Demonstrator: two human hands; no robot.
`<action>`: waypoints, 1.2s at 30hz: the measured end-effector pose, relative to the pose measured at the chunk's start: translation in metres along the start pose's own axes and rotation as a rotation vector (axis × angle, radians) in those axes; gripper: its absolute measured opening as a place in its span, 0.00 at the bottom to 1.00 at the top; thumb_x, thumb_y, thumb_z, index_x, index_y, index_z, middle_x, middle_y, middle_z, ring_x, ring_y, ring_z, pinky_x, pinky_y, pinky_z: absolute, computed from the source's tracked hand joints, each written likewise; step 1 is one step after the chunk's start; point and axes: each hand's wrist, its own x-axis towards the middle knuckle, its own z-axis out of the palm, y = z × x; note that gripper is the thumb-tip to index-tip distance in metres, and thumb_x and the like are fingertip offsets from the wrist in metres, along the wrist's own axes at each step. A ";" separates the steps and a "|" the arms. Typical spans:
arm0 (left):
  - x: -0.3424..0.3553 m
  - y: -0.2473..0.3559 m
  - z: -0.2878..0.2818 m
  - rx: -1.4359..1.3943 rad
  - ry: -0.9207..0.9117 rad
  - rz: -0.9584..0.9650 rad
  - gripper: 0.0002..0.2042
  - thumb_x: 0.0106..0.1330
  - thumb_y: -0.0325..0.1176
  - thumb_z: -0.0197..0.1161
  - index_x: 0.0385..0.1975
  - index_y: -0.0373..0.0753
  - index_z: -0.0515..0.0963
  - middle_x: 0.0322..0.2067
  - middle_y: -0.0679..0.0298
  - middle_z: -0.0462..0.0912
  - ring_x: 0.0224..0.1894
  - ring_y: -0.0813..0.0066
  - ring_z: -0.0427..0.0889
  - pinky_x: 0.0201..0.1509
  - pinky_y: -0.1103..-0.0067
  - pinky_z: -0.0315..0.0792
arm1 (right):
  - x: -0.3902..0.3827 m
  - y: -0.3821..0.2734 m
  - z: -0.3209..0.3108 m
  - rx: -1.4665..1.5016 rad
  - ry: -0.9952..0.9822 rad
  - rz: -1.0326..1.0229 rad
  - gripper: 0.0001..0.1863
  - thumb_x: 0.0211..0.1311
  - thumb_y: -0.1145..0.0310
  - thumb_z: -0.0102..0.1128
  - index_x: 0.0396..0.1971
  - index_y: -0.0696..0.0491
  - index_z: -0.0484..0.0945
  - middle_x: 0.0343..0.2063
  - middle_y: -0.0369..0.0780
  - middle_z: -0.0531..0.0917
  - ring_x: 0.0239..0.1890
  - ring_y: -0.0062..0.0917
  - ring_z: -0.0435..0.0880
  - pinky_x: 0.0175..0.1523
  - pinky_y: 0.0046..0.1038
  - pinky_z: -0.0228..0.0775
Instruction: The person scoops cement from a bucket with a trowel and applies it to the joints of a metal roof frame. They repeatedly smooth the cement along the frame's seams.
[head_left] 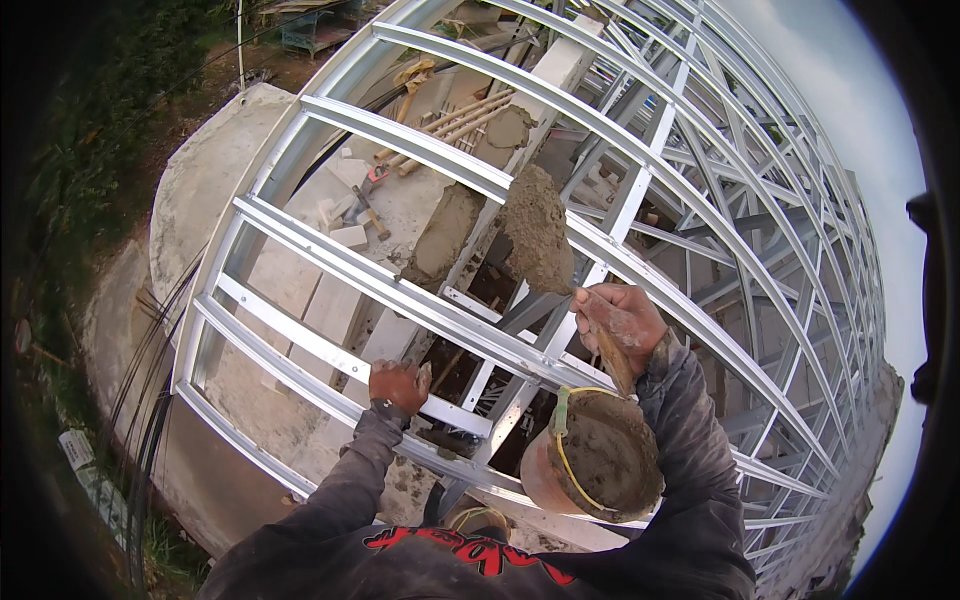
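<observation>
A mortar-laden trowel is being gripped by the right hand, near a bucket; a metal strip is being touched by the left hand, grip unclear.

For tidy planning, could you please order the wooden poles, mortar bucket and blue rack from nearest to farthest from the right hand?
Head view:
1. Mortar bucket, below the right hand.
2. Wooden poles, upper left.
3. Blue rack, far upper left.

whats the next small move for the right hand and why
Probably swing the trowel left over the mortar patch: the right hand holds it raised, its blade heaped with mortar, the patch shows just left of it, and the left hand holds a metal batten.
</observation>
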 end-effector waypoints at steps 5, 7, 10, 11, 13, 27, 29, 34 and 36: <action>-0.001 -0.003 0.000 -0.055 0.026 0.010 0.15 0.59 0.41 0.57 0.14 0.42 0.78 0.17 0.58 0.79 0.24 0.58 0.78 0.40 0.64 0.67 | 0.104 -0.020 0.021 -0.066 -0.021 -0.137 0.15 0.64 0.61 0.58 0.31 0.60 0.77 0.19 0.36 0.77 0.17 0.17 0.75 0.20 0.21 0.67; -0.001 -0.003 0.000 -0.078 0.063 0.016 0.13 0.58 0.40 0.59 0.14 0.42 0.78 0.17 0.59 0.79 0.25 0.60 0.78 0.40 0.65 0.67 | 0.130 -0.029 0.026 0.001 -0.035 -0.119 0.14 0.64 0.63 0.57 0.32 0.60 0.77 0.20 0.36 0.77 0.17 0.18 0.76 0.20 0.21 0.68; 0.000 -0.004 -0.001 -0.100 0.089 0.029 0.12 0.56 0.39 0.60 0.13 0.42 0.77 0.17 0.60 0.78 0.23 0.60 0.77 0.40 0.65 0.67 | 0.154 -0.041 0.030 0.018 -0.036 -0.137 0.12 0.63 0.66 0.56 0.32 0.61 0.77 0.20 0.37 0.77 0.17 0.19 0.77 0.20 0.22 0.69; 0.000 -0.004 -0.001 -0.116 0.117 0.042 0.11 0.54 0.39 0.61 0.13 0.42 0.76 0.16 0.60 0.77 0.23 0.60 0.76 0.39 0.65 0.67 | 0.159 -0.046 0.030 0.032 -0.037 -0.130 0.11 0.62 0.66 0.57 0.32 0.61 0.77 0.20 0.37 0.77 0.17 0.20 0.77 0.20 0.23 0.69; -0.001 -0.005 -0.001 -0.114 0.085 0.035 0.11 0.53 0.39 0.61 0.14 0.42 0.76 0.16 0.60 0.78 0.23 0.61 0.76 0.39 0.65 0.67 | 0.169 -0.057 0.026 0.059 -0.031 -0.093 0.11 0.62 0.65 0.58 0.31 0.59 0.77 0.19 0.36 0.77 0.17 0.20 0.76 0.20 0.23 0.70; 0.002 -0.008 -0.003 -0.173 0.117 0.050 0.08 0.47 0.35 0.64 0.12 0.43 0.74 0.14 0.62 0.75 0.22 0.64 0.74 0.36 0.66 0.67 | 0.326 -0.155 -0.108 0.674 -0.256 -0.155 0.15 0.69 0.62 0.47 0.33 0.61 0.70 0.20 0.36 0.74 0.20 0.22 0.75 0.27 0.25 0.74; 0.002 -0.008 -0.005 -0.179 0.091 0.051 0.08 0.46 0.35 0.64 0.12 0.43 0.74 0.14 0.62 0.75 0.22 0.64 0.74 0.36 0.66 0.67 | 0.364 -0.149 -0.121 0.831 -0.300 -0.322 0.17 0.70 0.62 0.43 0.35 0.64 0.69 0.20 0.36 0.74 0.21 0.23 0.75 0.27 0.23 0.74; 0.003 -0.010 -0.006 -0.220 0.113 0.050 0.07 0.44 0.34 0.65 0.13 0.43 0.74 0.15 0.62 0.75 0.22 0.63 0.75 0.34 0.66 0.68 | 0.405 -0.122 -0.132 1.098 -0.308 -0.342 0.20 0.70 0.63 0.39 0.43 0.69 0.65 0.24 0.37 0.75 0.23 0.21 0.75 0.27 0.22 0.72; 0.003 -0.011 -0.006 -0.213 0.092 0.040 0.07 0.44 0.34 0.65 0.13 0.43 0.73 0.15 0.62 0.75 0.22 0.63 0.74 0.33 0.66 0.68 | 0.393 -0.123 -0.137 1.063 -0.416 -0.442 0.20 0.70 0.63 0.40 0.45 0.69 0.65 0.25 0.37 0.75 0.22 0.20 0.75 0.27 0.21 0.72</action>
